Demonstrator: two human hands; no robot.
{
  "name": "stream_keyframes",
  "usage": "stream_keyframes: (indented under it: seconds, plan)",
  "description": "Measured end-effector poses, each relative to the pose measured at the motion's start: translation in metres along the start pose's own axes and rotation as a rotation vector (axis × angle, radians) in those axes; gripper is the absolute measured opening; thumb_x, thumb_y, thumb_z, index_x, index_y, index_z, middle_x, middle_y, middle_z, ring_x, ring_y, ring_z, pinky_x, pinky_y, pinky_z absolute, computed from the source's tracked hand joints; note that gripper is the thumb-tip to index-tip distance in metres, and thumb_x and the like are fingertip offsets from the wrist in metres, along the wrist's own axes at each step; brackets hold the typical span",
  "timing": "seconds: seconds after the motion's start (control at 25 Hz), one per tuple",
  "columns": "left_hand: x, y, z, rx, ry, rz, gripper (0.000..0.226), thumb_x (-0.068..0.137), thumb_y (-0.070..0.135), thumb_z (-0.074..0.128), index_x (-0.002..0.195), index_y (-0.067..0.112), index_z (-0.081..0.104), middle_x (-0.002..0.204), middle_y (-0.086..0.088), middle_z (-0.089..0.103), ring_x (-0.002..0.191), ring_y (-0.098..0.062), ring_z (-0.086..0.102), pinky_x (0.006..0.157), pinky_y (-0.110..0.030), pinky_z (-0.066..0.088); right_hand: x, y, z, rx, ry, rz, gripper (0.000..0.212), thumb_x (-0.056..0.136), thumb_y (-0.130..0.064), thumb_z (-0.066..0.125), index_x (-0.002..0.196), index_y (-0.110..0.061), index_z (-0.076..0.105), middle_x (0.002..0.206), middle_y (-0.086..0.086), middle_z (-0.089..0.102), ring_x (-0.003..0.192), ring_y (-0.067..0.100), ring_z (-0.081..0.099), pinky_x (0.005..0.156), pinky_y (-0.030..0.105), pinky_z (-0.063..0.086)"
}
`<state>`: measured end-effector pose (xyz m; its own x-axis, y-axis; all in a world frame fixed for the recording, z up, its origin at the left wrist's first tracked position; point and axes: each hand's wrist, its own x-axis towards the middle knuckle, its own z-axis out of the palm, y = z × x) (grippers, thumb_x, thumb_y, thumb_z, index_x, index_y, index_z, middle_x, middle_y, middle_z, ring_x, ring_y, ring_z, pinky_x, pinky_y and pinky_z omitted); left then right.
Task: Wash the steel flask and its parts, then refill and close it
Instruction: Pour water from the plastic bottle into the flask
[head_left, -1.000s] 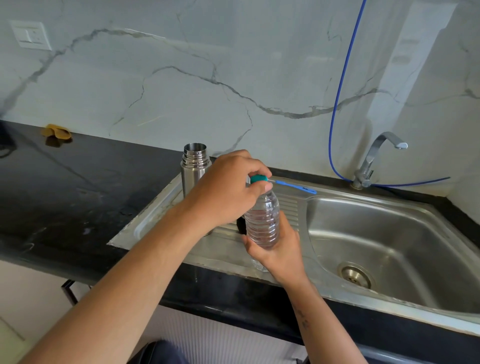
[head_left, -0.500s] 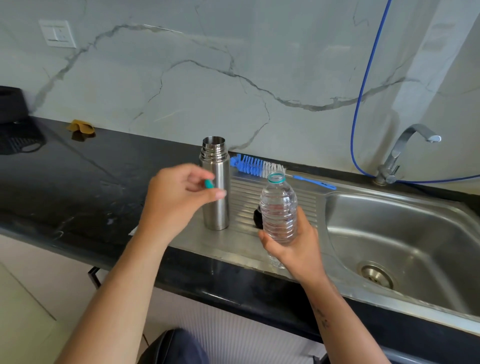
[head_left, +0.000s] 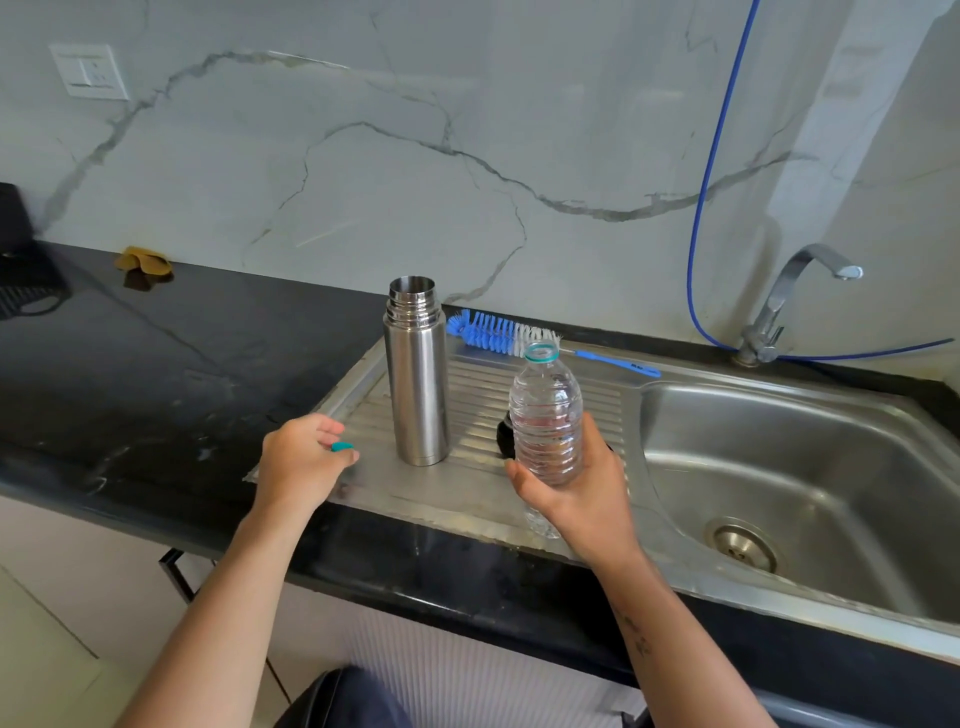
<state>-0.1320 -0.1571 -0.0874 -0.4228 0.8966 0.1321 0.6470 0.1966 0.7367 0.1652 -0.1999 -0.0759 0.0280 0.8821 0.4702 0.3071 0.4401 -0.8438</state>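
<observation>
on the counter's left side our left hand (head_left: 301, 467) pinches the teal cap (head_left: 342, 446) in its fingers. right of it, on the draining board (head_left: 467, 488), the steel flask (head_left: 417, 379) stands upright and open, seemingly washed. our right hand (head_left: 576, 493) grips the uncapped water bottle (head_left: 545, 415). refilling and closing appear left; a dark part (head_left: 503, 436) lies behind the bottle.

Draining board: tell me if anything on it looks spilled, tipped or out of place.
Nothing stands out. The steel flask stands upright and uncapped on the draining board, the bottle brush lies along its back edge, the right hand holds the open water bottle upright, and no puddle shows.
</observation>
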Motion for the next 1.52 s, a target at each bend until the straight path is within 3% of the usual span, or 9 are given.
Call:
stream_keyframes:
  seconds: [0.16,0.4,0.52,0.6,0.72,0.84,1.08,1.32,1.52]
  plan:
    - [0.004,-0.002,0.007,0.062,-0.011,0.002,0.044,0.081,0.013,0.086,0.122,0.010,0.070,0.106,-0.007,0.074,0.085,-0.015,0.066,0.058,-0.014,0.040,-0.001,-0.001,-0.001,-0.011,-0.002,0.002,0.047,0.074,-0.023,0.092,0.111,-0.020,0.063,0.092,-0.005,0.076,0.084,0.014,0.073,0.079,0.042,0.059]
    - [0.005,-0.005,0.007,0.069,-0.043,-0.029,0.055,0.079,0.018,0.088,0.130,0.010,0.068,0.113,-0.007,0.073,0.094,-0.019,0.067,0.059,-0.016,0.041,-0.001,-0.001,-0.002,-0.015,-0.004,0.000,0.046,0.074,-0.025,0.091,0.110,-0.022,0.063,0.093,-0.005,0.075,0.084,0.015,0.073,0.079,0.044,0.058]
    - [-0.001,0.004,0.004,0.054,0.029,0.012,0.051,0.085,0.026,0.083,0.131,0.014,0.065,0.121,-0.007,0.071,0.103,-0.021,0.066,0.077,-0.028,0.053,-0.002,-0.002,-0.002,-0.005,-0.008,0.013,0.046,0.075,-0.024,0.091,0.111,-0.023,0.063,0.094,-0.005,0.075,0.085,0.015,0.073,0.079,0.044,0.059]
    - [-0.009,0.020,0.001,-0.208,0.181,0.152,0.042,0.096,0.041,0.067,0.131,0.018,0.064,0.124,-0.003,0.070,0.111,-0.016,0.064,0.092,-0.037,0.054,-0.002,-0.002,-0.002,-0.004,-0.006,0.017,0.046,0.075,-0.025,0.091,0.111,-0.024,0.062,0.094,-0.006,0.075,0.086,0.015,0.073,0.080,0.044,0.059]
    - [-0.016,0.056,0.001,-0.651,0.096,0.305,0.067,0.089,0.063,0.061,0.144,0.026,0.052,0.132,0.011,0.064,0.120,-0.001,0.060,0.099,-0.026,0.050,-0.002,-0.003,-0.001,-0.015,-0.010,0.022,0.046,0.075,-0.026,0.091,0.111,-0.025,0.062,0.095,-0.005,0.075,0.086,0.015,0.073,0.079,0.043,0.059]
    - [-0.013,0.077,0.021,-0.613,-0.075,0.297,0.103,0.067,0.059,0.088,0.151,0.029,0.038,0.135,0.014,0.059,0.119,0.000,0.059,0.098,-0.025,0.049,-0.003,-0.007,-0.001,-0.029,-0.011,0.012,0.046,0.076,-0.025,0.091,0.111,-0.025,0.062,0.095,-0.006,0.075,0.086,0.014,0.073,0.078,0.041,0.059]
    - [-0.010,0.072,0.051,-0.556,-0.002,0.255,0.084,0.070,0.034,0.093,0.139,0.027,0.045,0.122,0.007,0.063,0.104,-0.009,0.062,0.087,-0.028,0.053,0.015,-0.025,-0.007,-0.106,-0.020,-0.015,0.046,0.074,-0.026,0.091,0.110,-0.024,0.062,0.090,-0.009,0.076,0.082,0.010,0.073,0.076,0.033,0.059]
    - [-0.011,0.067,0.057,-0.560,-0.023,0.334,0.082,0.074,0.039,0.089,0.142,0.031,0.044,0.119,0.018,0.059,0.104,0.005,0.059,0.080,-0.014,0.046,0.061,-0.056,-0.020,-0.265,-0.089,-0.022,0.041,0.072,-0.029,0.088,0.102,-0.034,0.060,0.088,-0.023,0.072,0.079,-0.002,0.069,0.068,0.016,0.052]
    - [-0.010,0.063,0.063,-0.569,-0.027,0.367,0.078,0.070,0.039,0.092,0.136,0.037,0.049,0.116,0.014,0.064,0.104,-0.002,0.063,0.081,-0.021,0.051,0.090,-0.069,-0.024,-0.435,-0.149,-0.043,0.040,0.068,-0.034,0.088,0.093,-0.031,0.057,0.080,-0.014,0.070,0.074,0.001,0.063,0.062,0.016,0.046]
